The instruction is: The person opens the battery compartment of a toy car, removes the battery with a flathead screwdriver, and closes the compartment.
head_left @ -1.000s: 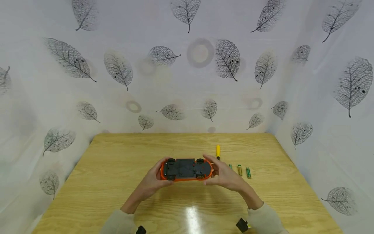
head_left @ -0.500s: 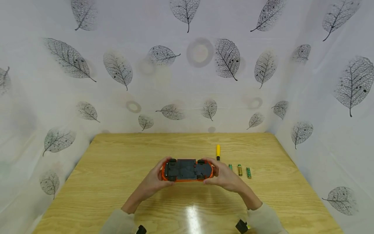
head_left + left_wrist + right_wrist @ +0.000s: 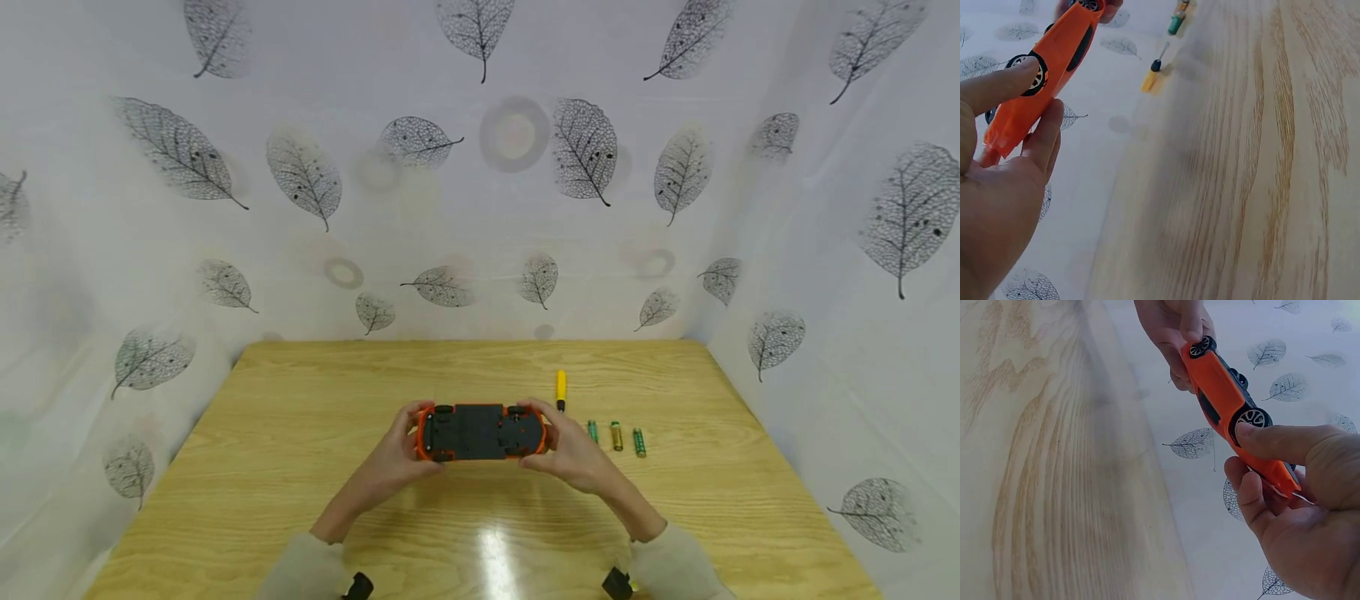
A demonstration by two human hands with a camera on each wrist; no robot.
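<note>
An orange toy car is held above the table with its black underside turned up toward the head camera. My left hand grips its left end; in the left wrist view the thumb presses by a wheel and the fingers curl under the body. At the other end, my right hand holds the car the same way, its thumb on another wheel in the right wrist view. The car's roof faces away from the head view and is hidden there.
On the wooden table, a yellow-handled screwdriver lies behind my right hand. To its right are three batteries, among them a gold-green one and a green one. A leaf-print curtain surrounds the table.
Both hands keep hold of the toy car. It has tilted slightly, so the near orange side shows less and the underside faces the head camera more squarely.
</note>
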